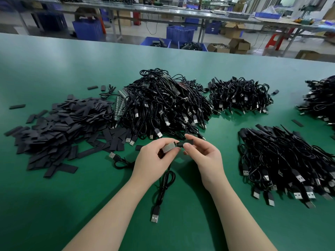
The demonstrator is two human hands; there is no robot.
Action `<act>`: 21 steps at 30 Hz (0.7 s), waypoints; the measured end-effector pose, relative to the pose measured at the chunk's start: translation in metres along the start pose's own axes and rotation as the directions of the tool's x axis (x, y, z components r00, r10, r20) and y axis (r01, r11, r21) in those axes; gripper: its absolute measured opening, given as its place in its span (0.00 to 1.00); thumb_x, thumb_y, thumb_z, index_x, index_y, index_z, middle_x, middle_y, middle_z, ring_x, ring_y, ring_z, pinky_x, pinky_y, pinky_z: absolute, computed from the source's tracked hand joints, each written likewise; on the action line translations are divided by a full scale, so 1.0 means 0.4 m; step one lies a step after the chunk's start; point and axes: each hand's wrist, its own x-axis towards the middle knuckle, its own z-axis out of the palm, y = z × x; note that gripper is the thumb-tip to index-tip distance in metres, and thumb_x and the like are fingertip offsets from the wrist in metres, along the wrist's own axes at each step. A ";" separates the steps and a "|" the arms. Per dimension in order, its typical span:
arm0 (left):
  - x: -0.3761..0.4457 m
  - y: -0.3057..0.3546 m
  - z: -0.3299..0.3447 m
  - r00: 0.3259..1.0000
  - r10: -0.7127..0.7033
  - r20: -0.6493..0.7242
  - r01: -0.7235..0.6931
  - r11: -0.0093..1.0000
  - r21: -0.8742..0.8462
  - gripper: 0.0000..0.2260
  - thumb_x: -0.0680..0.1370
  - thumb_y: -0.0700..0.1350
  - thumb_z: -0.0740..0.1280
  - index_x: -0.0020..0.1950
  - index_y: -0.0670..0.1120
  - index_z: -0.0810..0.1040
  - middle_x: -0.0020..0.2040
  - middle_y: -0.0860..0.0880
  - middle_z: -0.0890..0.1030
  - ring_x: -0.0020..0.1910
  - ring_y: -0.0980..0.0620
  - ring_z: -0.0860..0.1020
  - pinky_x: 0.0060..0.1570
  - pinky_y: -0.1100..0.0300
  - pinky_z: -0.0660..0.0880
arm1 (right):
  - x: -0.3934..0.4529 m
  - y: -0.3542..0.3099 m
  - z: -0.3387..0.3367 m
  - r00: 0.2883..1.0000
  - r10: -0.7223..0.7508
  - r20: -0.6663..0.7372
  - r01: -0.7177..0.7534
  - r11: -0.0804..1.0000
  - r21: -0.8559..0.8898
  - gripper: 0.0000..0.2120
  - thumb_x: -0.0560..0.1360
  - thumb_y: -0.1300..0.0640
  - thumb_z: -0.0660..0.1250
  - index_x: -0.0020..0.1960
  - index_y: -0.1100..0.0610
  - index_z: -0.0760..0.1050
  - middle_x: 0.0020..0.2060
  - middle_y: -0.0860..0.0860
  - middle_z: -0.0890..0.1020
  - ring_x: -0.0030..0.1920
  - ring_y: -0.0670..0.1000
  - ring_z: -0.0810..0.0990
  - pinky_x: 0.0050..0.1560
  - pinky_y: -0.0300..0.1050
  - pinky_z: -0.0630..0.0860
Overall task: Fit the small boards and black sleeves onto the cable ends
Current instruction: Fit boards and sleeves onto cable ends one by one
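My left hand (pixel 154 159) pinches a small grey board (pixel 169 147) above the green table. My right hand (pixel 204 156) pinches a black sleeve (pixel 188 143) right beside the board's end; the two parts meet between my fingertips. A black cable (pixel 164 185) hangs down from my hands and ends in a USB plug (pixel 155 215) lying on the table. A heap of loose black sleeves (pixel 59 127) lies to the left. Unfitted cables with strips of small boards (pixel 163 105) are piled in the middle.
The green table (pixel 72 205) carries more cable heaps at the back right (pixel 241 96), the far right (pixel 320 100) and the near right (pixel 282 162). Another loose cable (pixel 119 160) lies left of my left hand. Blue crates (pixel 179 33) and benches stand beyond the table.
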 end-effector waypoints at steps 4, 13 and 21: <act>-0.001 0.001 0.001 1.000 -0.013 0.014 0.013 1.000 0.002 0.11 0.73 0.62 0.66 0.54 0.65 0.79 0.49 0.67 0.81 0.51 0.64 0.79 0.48 0.65 0.76 | 0.000 0.002 0.001 1.000 0.002 -0.016 -0.002 1.000 0.009 0.10 0.74 0.62 0.74 0.47 0.47 0.87 0.42 0.47 0.87 0.42 0.44 0.84 0.47 0.36 0.79; -0.001 -0.006 0.004 1.000 -0.001 0.024 0.001 1.000 -0.010 0.08 0.77 0.55 0.65 0.53 0.58 0.82 0.48 0.62 0.82 0.49 0.59 0.80 0.46 0.54 0.79 | -0.003 0.000 0.011 0.999 -0.042 0.020 0.043 0.997 -0.071 0.14 0.74 0.65 0.73 0.43 0.44 0.87 0.41 0.47 0.87 0.40 0.42 0.83 0.43 0.33 0.77; -0.001 -0.003 0.003 1.000 0.011 -0.007 -0.011 1.000 0.014 0.05 0.77 0.54 0.65 0.46 0.56 0.80 0.42 0.62 0.80 0.42 0.58 0.78 0.39 0.59 0.76 | -0.005 0.004 0.017 0.998 -0.062 -0.017 0.059 0.991 -0.123 0.14 0.74 0.63 0.74 0.43 0.43 0.86 0.39 0.45 0.86 0.37 0.41 0.81 0.42 0.32 0.76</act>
